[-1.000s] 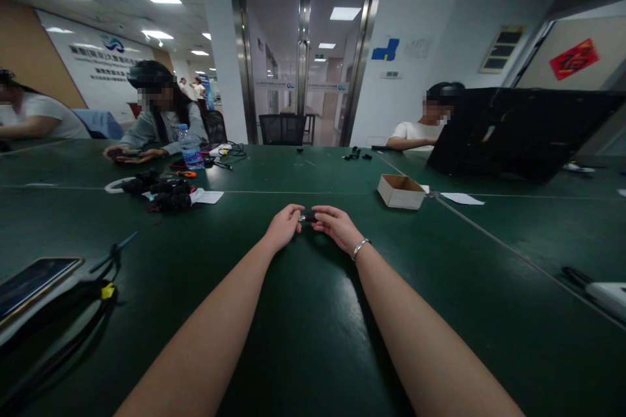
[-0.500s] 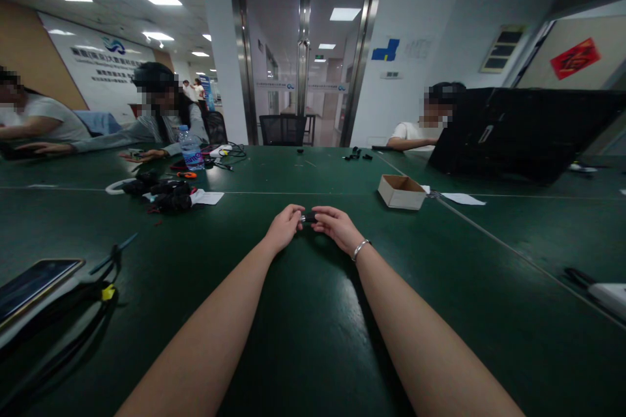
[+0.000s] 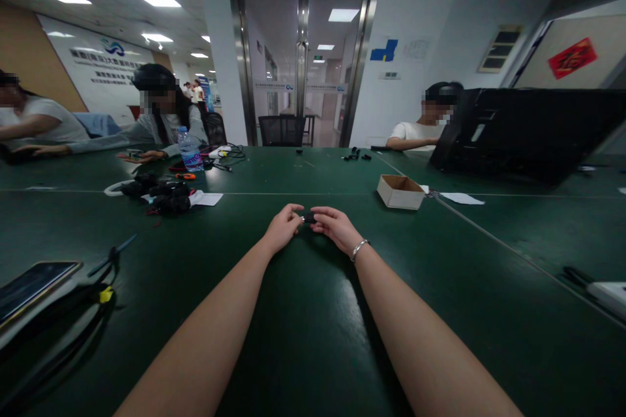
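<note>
Both hands meet over the green table [image 3: 313,339], the left hand [image 3: 282,228] and the right hand [image 3: 337,228] each pinching one end of a small black part [image 3: 308,217] between the fingertips; the grip of each is closed on that part, which sits just above the table between them. What the part is cannot be told, as it is too small. A bracelet [image 3: 358,248] circles the right wrist.

Beyond the part and to its right stands an open cardboard box [image 3: 400,191]; its inside is in shadow and its contents cannot be made out. Just right of the box lies a sheet of paper [image 3: 462,198]. Beyond the part to the left lies a heap of black parts [image 3: 163,194] on another paper, and farther back a water bottle [image 3: 188,148] stands upright. Near to the left of the part, at the table's edge, lie a phone [image 3: 34,280] and a black cable with a yellow tag [image 3: 104,293].

Three other people sit at the far side of the table, two to the left and one to the right, beside a large black case [image 3: 528,133]. Behind the table, straight beyond the part, is a glass double door [image 3: 303,58], under ceiling lights
</note>
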### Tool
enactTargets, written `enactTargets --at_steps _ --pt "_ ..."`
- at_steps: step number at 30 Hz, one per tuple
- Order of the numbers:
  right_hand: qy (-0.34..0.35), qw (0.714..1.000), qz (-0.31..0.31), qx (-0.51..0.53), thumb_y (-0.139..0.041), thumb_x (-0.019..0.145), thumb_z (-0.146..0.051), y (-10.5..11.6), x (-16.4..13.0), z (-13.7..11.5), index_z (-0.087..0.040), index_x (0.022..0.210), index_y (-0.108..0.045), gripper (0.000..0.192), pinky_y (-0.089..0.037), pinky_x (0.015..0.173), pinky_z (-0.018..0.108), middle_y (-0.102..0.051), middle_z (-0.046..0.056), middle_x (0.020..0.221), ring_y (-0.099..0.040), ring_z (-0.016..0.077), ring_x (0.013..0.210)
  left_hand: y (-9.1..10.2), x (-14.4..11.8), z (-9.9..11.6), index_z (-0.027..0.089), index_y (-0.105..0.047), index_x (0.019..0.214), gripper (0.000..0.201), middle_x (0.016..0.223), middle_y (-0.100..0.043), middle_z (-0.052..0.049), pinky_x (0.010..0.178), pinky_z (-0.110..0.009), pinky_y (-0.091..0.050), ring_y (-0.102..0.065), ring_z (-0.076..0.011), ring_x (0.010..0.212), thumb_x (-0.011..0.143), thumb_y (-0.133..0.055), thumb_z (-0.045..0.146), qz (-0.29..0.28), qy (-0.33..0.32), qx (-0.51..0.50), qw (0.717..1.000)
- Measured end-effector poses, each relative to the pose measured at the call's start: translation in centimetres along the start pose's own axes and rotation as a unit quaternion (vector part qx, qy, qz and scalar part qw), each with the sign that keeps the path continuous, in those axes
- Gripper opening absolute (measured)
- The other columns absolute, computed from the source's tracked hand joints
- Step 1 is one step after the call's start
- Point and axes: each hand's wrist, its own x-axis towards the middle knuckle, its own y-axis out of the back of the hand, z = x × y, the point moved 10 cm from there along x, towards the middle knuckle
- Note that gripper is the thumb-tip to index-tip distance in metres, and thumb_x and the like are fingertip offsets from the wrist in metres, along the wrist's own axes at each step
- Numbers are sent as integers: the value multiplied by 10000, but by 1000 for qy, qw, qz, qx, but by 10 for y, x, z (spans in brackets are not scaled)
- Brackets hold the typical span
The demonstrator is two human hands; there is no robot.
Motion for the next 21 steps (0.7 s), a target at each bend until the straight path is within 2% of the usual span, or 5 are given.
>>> enactTargets --at_steps 3,6,16,21 --pt "-2 1000 -5 -1 -562 807 -1 -1 0 0 -93 931 -634 170 -552 552 160 -646 43 698 -629 99 570 -3 0 -3 166 -533 1099 317 621 -533 13 446 -188 -340 -447 -89 476 851 -406 316 -13 21 -16 1000" --pt "-3 1000 -6 0 -562 806 3 -2 -1 -1 -97 939 -633 181 -553 565 162 -643 39 697 -631 99 583 -2 1 -3 176 -533 1107 320 673 -548 5 431 -175 -327 -459 -83 492 834 -440 315 -9 21 -18 1000" --pt "9 1000 -29 -5 -614 787 -32 -3 -2 -2 -119 937 -652 177 -558 574 171 -654 47 759 -628 97 599 -4 0 0 155 -554 1069 317 588 -500 19 427 -180 -308 -422 -87 469 846 -413 331 -22 14 -29 999" --pt "11 1000 -24 2 -620 772 -28 -2 0 -1 -116 925 -654 179 -549 554 161 -654 44 747 -624 94 580 -3 1 0 154 -560 1081 323 646 -547 2 454 -184 -332 -456 -89 507 825 -455 321 -12 12 -10 1000"
